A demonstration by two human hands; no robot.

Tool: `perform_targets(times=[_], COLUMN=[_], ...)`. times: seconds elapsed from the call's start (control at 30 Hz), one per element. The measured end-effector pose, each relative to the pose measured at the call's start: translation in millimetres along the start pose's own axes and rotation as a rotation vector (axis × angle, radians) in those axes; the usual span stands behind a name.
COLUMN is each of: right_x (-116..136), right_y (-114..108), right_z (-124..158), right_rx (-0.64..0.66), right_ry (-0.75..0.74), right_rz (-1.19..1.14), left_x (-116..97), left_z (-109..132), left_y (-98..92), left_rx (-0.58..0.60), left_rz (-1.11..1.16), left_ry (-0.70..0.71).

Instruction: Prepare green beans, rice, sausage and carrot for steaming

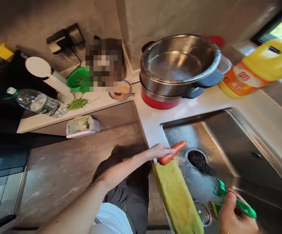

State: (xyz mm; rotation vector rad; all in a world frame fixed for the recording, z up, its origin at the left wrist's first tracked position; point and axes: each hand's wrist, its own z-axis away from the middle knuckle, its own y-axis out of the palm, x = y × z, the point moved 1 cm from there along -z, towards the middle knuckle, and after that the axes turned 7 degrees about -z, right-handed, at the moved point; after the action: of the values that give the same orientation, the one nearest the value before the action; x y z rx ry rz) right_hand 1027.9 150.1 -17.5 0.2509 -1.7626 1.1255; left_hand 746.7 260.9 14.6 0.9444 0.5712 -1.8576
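My left hand (159, 151) is closed around an orange carrot (173, 152), holding it over the left edge of the steel sink (228, 143) near the drain (196, 158). My right hand (233, 216) grips a green peeler (231, 198) low over the sink's near side, its head pointing toward the carrot. A yellow cloth (177, 198) hangs over the sink's front edge between my two hands.
A steel colander (180, 63) sits in a red-based pot on the white counter (150, 120) behind the sink. A yellow detergent bottle (260, 70) stands at the right. Further left are a small bowl (120, 91), green chives (77, 104), a green basket (78, 79) and a water bottle (38, 102).
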Motion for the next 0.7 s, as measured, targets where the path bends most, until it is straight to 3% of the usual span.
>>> perform_targets(times=[0.1,0.2,0.33,0.43,0.5,0.57,0.7], right_x=[73,149,244,307,340,364,390], right_y=[69,164,312,416,470,511,556], right_z=[42,106,224,314,362,398,433], right_rx=[0.141,0.369,0.702,0.817,0.859,0.901,1.002], right_ry=[0.191,0.321,0.425,0.475,0.516,0.536,0.577], right_rz=[-0.436,-0.707,-0.830,-0.844,-0.849,-0.851,-0.793], left_x=[35,91,173,219,242,261,289], left_z=[71,139,211,249,264,272,274], left_y=[-98.3,-201.8,-337.5,-429.5,-478.7,-515.8,-558.7], left_rx=[-0.089,-0.293,-0.386,-0.418,-0.406,-0.382,-0.335], left_rz=[0.366,0.525,0.729,0.785,0.815,0.860,0.974], left_ry=[0.048,0.096,0.025,-0.001,-0.028,-0.059,-0.062])
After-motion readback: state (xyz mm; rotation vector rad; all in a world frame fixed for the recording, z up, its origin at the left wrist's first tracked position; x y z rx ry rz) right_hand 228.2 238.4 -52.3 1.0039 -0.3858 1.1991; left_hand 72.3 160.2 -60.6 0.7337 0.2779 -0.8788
